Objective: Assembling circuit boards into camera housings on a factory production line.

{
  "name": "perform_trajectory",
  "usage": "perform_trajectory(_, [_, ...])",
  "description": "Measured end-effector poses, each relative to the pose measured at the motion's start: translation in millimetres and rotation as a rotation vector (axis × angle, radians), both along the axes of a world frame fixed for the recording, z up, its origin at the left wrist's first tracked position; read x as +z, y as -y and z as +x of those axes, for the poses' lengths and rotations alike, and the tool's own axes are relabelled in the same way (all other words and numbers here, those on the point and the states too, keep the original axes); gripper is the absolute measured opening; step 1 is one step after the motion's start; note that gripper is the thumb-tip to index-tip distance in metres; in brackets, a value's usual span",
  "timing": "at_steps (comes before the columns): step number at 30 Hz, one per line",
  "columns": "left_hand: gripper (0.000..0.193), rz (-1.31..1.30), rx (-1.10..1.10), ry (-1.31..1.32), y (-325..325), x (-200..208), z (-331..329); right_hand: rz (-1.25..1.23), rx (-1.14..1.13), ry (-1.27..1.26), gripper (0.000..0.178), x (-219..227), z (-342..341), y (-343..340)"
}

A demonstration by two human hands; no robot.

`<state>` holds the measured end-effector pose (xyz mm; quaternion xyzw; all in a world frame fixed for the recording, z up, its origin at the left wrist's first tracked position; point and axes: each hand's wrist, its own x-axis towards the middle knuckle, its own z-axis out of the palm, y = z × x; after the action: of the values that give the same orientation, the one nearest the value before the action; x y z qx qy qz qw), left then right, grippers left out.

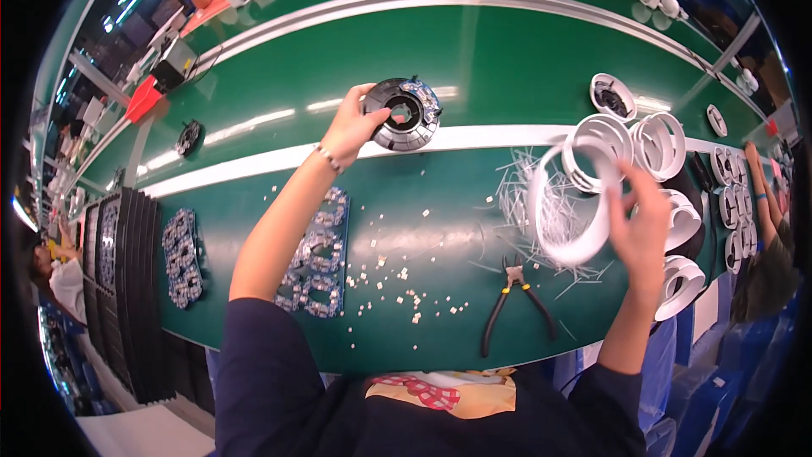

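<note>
My left hand [347, 134] grips a round black housing [391, 140] by its left side, above the white strip that crosses the bench. A curved blue circuit board [425, 100] is seated on the housing's upper right, and an opening shows in its middle. My right hand [641, 224] holds a white plastic ring [582, 249] by its right side, over a heap of thin white strips [526, 203]. Motion smears the ring and the fingers somewhat. Just behind it stand more white rings [661, 145].
Diagonal cutters [512, 275] with black-and-yellow handles lie at the front. Small white bits [416, 296] are scattered mid-bench. Blue circuit-board panels [180, 259] lie left, beside upright black trays [135, 288]. A white ring with black insert [612, 97] sits back right. Other people work around the bench.
</note>
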<state>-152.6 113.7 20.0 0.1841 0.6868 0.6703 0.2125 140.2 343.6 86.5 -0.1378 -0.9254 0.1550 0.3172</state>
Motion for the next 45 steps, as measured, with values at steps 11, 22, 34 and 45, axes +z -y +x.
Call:
perform_trajectory(11, [0.042, 0.256, 0.231, -0.090, 115, -11, 140, -0.370, -0.116, 0.307, 0.039, -82, 38, 74])
perform_trajectory(22, [0.032, 0.428, 0.240, 0.066, 108, -16, 152, -0.109, 0.195, 0.733, 0.114, -61, -2, 104])
perform_trajectory(34, [0.030, 0.554, 0.271, 0.128, 114, -24, 156, -0.084, -0.031, 0.698, 0.126, -73, 1, 97])
perform_trajectory(45, [0.032, 0.535, 0.153, 0.209, 94, -38, 182, -0.538, 0.522, 0.052, 0.119, -41, -40, 180])
